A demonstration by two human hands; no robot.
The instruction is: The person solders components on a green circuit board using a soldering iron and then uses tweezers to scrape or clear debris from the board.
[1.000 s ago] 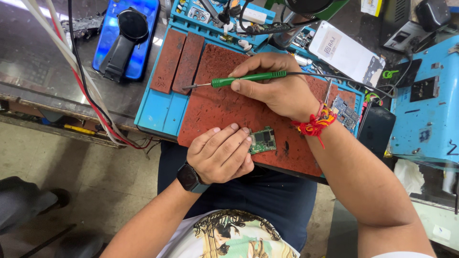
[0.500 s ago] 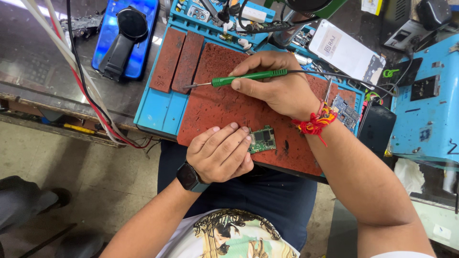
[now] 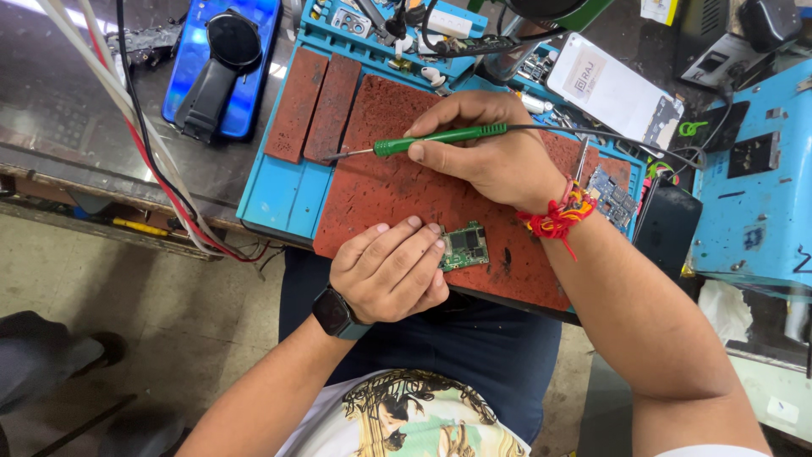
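Note:
My right hand (image 3: 491, 152) grips a green-handled soldering iron (image 3: 431, 140) with a black cord; its metal tip points left and hovers over the red-brown work mat (image 3: 397, 182). A red thread band circles that wrist. My left hand (image 3: 389, 271), with a black smartwatch on the wrist, rests at the mat's near edge, and its fingertips pin a small green circuit board (image 3: 463, 247) against the mat. The iron's tip is well to the upper left of the board, apart from it.
The mat lies on a blue repair tray (image 3: 271, 190) with small parts along its far rim. A blue phone with a black watch on it (image 3: 222, 63) lies at far left, near white, red and black cables (image 3: 144, 144). A white phone back (image 3: 613, 89) and blue equipment (image 3: 753, 178) stand right.

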